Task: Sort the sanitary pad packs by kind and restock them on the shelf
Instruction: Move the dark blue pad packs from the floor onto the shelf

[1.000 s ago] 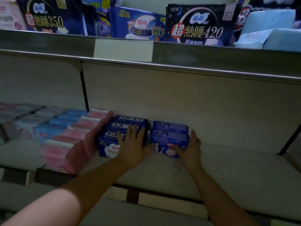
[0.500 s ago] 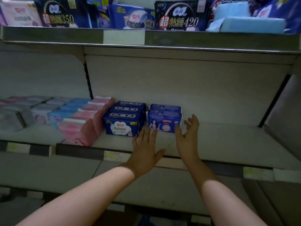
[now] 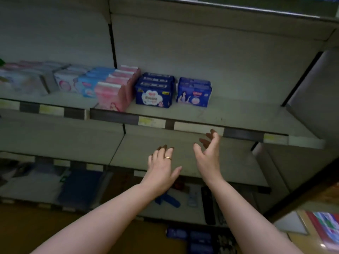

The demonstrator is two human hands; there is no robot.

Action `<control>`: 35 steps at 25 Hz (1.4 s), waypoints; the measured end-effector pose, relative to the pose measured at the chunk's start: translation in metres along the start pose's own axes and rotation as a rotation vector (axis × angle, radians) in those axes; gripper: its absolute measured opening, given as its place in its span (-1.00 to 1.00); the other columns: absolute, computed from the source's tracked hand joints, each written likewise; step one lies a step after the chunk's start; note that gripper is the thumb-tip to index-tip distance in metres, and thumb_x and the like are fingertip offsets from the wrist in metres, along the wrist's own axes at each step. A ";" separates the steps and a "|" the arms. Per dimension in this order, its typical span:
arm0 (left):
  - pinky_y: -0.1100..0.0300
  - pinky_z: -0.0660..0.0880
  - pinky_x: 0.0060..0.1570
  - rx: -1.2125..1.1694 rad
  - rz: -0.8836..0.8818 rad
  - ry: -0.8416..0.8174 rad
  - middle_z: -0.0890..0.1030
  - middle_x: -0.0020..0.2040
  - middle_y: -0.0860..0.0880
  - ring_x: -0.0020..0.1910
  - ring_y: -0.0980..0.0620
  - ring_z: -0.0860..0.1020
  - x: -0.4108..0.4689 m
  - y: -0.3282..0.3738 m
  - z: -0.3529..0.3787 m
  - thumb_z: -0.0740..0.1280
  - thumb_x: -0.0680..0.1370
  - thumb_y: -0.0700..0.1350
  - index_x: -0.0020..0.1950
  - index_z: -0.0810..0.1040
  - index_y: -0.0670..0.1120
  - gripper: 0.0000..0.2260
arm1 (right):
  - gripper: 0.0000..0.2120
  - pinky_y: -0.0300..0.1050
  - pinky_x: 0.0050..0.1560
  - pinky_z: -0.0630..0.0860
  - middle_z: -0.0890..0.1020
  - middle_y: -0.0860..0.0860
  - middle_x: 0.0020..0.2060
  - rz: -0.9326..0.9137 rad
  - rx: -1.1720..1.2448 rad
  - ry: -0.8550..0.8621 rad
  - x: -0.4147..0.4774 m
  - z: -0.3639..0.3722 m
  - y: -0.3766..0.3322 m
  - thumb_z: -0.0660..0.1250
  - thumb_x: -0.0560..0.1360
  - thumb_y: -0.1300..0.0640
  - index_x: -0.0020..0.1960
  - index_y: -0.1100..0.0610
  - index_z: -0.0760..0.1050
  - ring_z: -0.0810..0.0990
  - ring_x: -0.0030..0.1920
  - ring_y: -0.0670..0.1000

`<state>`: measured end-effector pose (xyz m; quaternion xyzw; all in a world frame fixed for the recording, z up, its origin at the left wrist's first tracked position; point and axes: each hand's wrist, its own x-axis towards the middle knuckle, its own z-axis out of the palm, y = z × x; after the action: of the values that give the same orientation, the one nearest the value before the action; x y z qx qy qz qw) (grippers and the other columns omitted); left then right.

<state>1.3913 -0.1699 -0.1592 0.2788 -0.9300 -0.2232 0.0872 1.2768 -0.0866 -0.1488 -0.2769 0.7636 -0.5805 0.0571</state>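
On the middle shelf your sorting reads as rows by kind. At the far left stand the pale grey packs, too blurred to read. Next come the white-and-pink packs, the light blue packs and the pink packs, each row running front to back against its neighbour. Just beside the pink row sit the dark blue packs. A narrow gap to their right are the violet-blue packs, upright and square to the shelf edge. From there to its right end the shelf is bare, so I judge you have room for several more rows. Lower down, your left hand, a ring on one finger, hangs in front of the shelf below with its fingers loose, holding nothing. Between your forearms, on the floor, lie some dark packs. They are likely stock not yet shelved, though I cannot tell their kind. Your right hand is near the left but apart from it, palm turned inward, fingers relaxed and empty. Neither hand touches a pack, so you seem to be between placements, with the job perhaps half done.
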 end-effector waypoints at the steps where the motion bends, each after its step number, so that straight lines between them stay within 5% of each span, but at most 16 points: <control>1: 0.05 -0.07 0.45 -0.011 0.003 0.008 0.08 0.50 -0.10 0.49 -0.06 0.00 -0.007 -0.004 0.005 0.12 0.60 0.10 0.51 0.00 -0.07 -0.43 | -0.42 -0.19 0.19 0.30 0.30 0.04 0.29 0.000 -0.019 -0.007 -0.009 -0.001 0.002 0.24 0.53 0.23 0.46 0.14 0.05 0.36 0.20 -0.05; 8: 0.07 0.12 0.40 -0.077 -0.057 -0.054 0.28 0.38 -0.10 0.39 -0.06 0.20 -0.024 -0.016 0.068 0.14 0.59 0.10 0.47 0.12 -0.11 -0.47 | -0.46 -0.04 0.27 0.39 0.35 0.05 0.23 0.111 -0.105 -0.082 -0.051 -0.006 0.061 0.25 0.52 0.25 0.42 0.16 0.11 0.41 0.22 0.02; 14: 0.11 0.51 0.12 -0.237 -0.194 -0.219 0.47 0.26 -0.11 0.14 -0.03 0.52 -0.033 -0.023 0.162 0.22 0.58 -0.04 0.40 0.27 -0.07 -0.60 | -0.48 -0.27 0.10 0.33 0.43 -0.03 0.14 0.226 -0.141 -0.177 -0.070 -0.018 0.161 0.24 0.51 0.30 0.42 0.11 0.18 0.42 0.12 -0.08; 22: 0.25 0.27 0.26 -0.363 -0.483 -0.267 0.36 0.39 -0.13 0.33 -0.04 0.38 -0.045 -0.090 0.336 0.19 0.61 -0.13 0.43 0.27 -0.16 -0.60 | -0.56 -0.30 0.06 0.35 0.42 0.09 0.22 0.422 -0.167 -0.292 -0.113 0.007 0.372 0.18 0.56 0.31 0.41 0.16 0.21 0.45 0.08 -0.02; 29: 0.28 0.30 0.24 -0.407 -0.486 -0.197 0.40 0.36 -0.11 0.24 -0.02 0.44 -0.058 -0.177 0.489 0.23 0.59 -0.14 0.43 0.27 -0.16 -0.58 | -0.55 -0.24 0.20 0.34 0.33 0.11 0.33 0.430 -0.229 -0.384 -0.145 0.088 0.548 0.18 0.57 0.29 0.43 0.19 0.18 0.39 0.20 0.00; 35: 0.39 0.29 0.07 -0.408 -0.481 -0.205 0.38 0.37 -0.08 0.22 0.02 0.45 -0.041 -0.242 0.600 0.25 0.58 -0.09 0.45 0.23 -0.12 -0.54 | -0.34 -0.03 0.36 0.25 0.25 0.18 0.41 0.351 -0.432 -0.513 -0.144 0.158 0.700 0.33 0.52 0.12 0.49 0.23 0.08 0.28 0.37 0.15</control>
<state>1.3692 -0.1074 -0.8035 0.4432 -0.7777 -0.4458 -0.0080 1.2124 -0.0303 -0.8752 -0.2838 0.8651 -0.2995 0.2852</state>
